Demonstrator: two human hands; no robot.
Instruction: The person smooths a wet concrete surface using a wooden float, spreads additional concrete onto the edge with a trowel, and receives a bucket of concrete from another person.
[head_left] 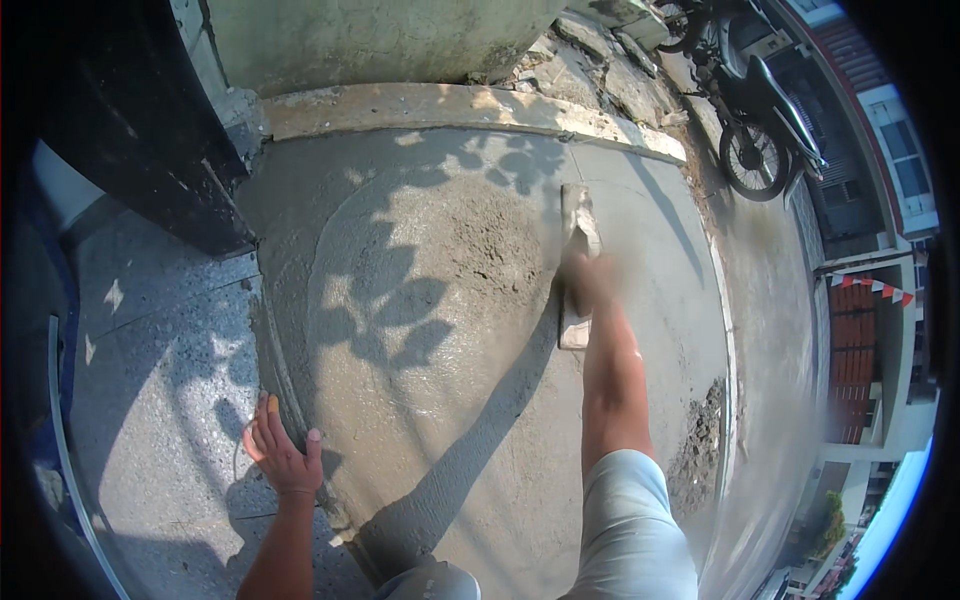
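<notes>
Wet grey cement (450, 370) covers the slab before me, with a rough, crumbly patch near its middle. My right hand (585, 275) is closed around the grip of a long, pale float (577, 325), which lies on the cement toward the right. The hand is somewhat blurred and hides the float's middle. My left hand (283, 450) rests with fingers spread on the speckled terrazzo floor (190, 400), right beside the slab's left edge. Nothing shows in that hand.
A concrete curb (420, 108) bounds the far side, below a weathered wall (370, 40). A dark gate post (140, 120) stands at the far left. Rough mortar (700, 440) lies along the right edge. Beyond are a road (770, 320) and a parked motorcycle (755, 130).
</notes>
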